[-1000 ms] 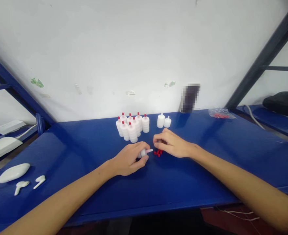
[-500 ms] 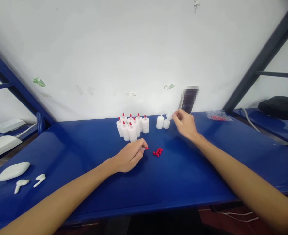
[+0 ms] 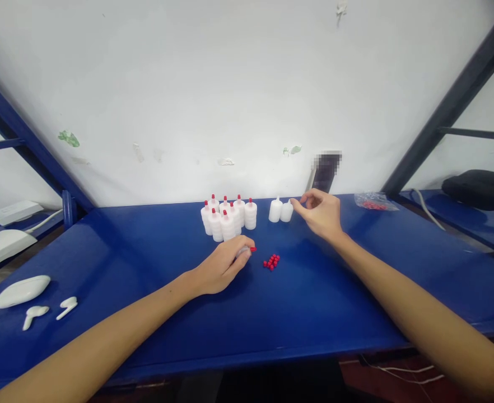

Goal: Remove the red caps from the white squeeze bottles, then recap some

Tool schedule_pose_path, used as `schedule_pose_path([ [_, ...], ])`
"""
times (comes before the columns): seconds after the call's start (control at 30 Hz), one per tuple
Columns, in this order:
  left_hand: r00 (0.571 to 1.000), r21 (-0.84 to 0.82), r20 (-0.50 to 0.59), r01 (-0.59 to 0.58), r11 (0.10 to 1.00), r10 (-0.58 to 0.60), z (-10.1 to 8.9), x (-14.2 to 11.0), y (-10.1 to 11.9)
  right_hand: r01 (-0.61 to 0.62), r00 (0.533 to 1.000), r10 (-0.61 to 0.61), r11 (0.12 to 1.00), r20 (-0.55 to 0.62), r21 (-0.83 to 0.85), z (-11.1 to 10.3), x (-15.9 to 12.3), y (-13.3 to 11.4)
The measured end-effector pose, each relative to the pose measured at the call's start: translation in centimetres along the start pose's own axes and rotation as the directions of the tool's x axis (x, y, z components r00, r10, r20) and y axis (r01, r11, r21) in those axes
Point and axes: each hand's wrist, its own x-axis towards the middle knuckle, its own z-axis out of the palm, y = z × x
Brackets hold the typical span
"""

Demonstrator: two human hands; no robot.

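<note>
My left hand (image 3: pixel 220 267) is closed round a white squeeze bottle, mostly hidden in the fingers. Its red tip cap (image 3: pixel 253 249) points right, so the bottle lies tilted on its side. My right hand (image 3: pixel 317 212) is beside an uncapped white bottle (image 3: pixel 286 212), one digit at the nozzle and the other fingers curled apart from it. Against that bottle's left side stands another uncapped white bottle (image 3: pixel 275 211). Several loose red caps (image 3: pixel 271 261) lie between my hands. Behind my left hand, several upright white bottles with red caps (image 3: pixel 228 225) form a cluster.
A dark phone (image 3: pixel 326 173) leans on the wall at the back. A clear bag of red caps (image 3: pixel 375 202) lies back right. White earbuds (image 3: pixel 69 305) and their case (image 3: pixel 22 291) are at left on the blue table (image 3: pixel 272 324), between blue metal posts.
The whitish piece at my right fingertips has come down onto the right-hand bottle, which now shows a pointed top. My left hand keeps its bottle, the red tip raised slightly.
</note>
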Motion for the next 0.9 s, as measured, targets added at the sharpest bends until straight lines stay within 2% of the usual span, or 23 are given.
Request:
schedule_pose_path([
  [0.07, 1.000, -0.003, -0.011, 0.015, 1.000, -0.015, 0.1, -0.1, 0.0, 0.075, 0.997, -0.075, 0.992, -0.011, 0.101, -0.3, -1.4, -1.4],
  [0.1, 1.000, -0.007, -0.012, 0.028, 1.000, -0.029, 0.1, -0.1, 0.0, 0.127, 0.991, -0.131, 0.980, 0.013, 0.154, -0.3, -2.2, -2.2],
  [0.13, 0.999, -0.016, -0.012, 0.045, 0.999, -0.045, 0.2, -0.2, 0.0, 0.191, 0.972, -0.216, 0.955, 0.094, 0.227, -0.3, -3.0, -3.0],
  [0.17, 0.998, -0.033, -0.011, 0.064, 0.997, -0.064, 0.2, -0.2, 0.0, 0.258, 0.927, -0.324, 0.916, 0.187, 0.308, -0.2, -3.8, -3.7],
  [0.23, 0.996, -0.072, -0.012, 0.092, 0.993, -0.093, 0.3, -0.2, -0.1, 0.353, 0.803, -0.483, 0.858, 0.349, 0.373, 0.0, -5.0, -5.1],
  [0.33, 0.997, -0.074, -0.030, 0.073, 0.995, -0.075, 0.3, -0.2, -0.1, 0.428, 0.707, -0.523, 0.853, 0.477, 0.300, 0.2, -5.6, -6.4],
  [0.47, 1.000, -0.027, -0.030, 0.004, 1.000, -0.005, 0.2, -0.1, -0.1, 0.524, 0.573, -0.586, 0.800, 0.574, 0.294, 0.2, -5.4, -6.9],
  [0.5, 1.000, -0.016, -0.020, -0.007, 1.000, 0.007, 0.1, -0.2, -0.1, 0.544, 0.552, -0.592, 0.790, 0.587, 0.284, 0.2, -5.4, -6.9],
  [0.6, 0.999, 0.051, 0.002, -0.049, 0.997, 0.049, 0.1, -0.3, -0.1, 0.562, 0.542, -0.577, 0.789, 0.611, 0.248, 0.3, -5.6, -6.8],
  [0.7, 0.986, 0.222, -0.029, -0.155, 0.963, 0.166, 0.3, -0.4, -0.2, 0.579, 0.530, -0.586, 0.778, 0.613, 0.242, 0.4, -5.8, -6.7],
  [0.8, 0.919, 0.481, -0.111, -0.283, 0.830, 0.378, 0.5, -0.3, -0.2, 0.611, 0.532, -0.635, 0.746, 0.560, 0.266, 0.4, -5.9, -6.6],
  [0.9, 0.837, 0.652, -0.158, -0.310, 0.692, 0.524, 0.7, 0.0, 0.2, 0.506, 0.585, -0.620, 0.783, 0.522, 0.363, 0.4, -6.2, -6.9],
])
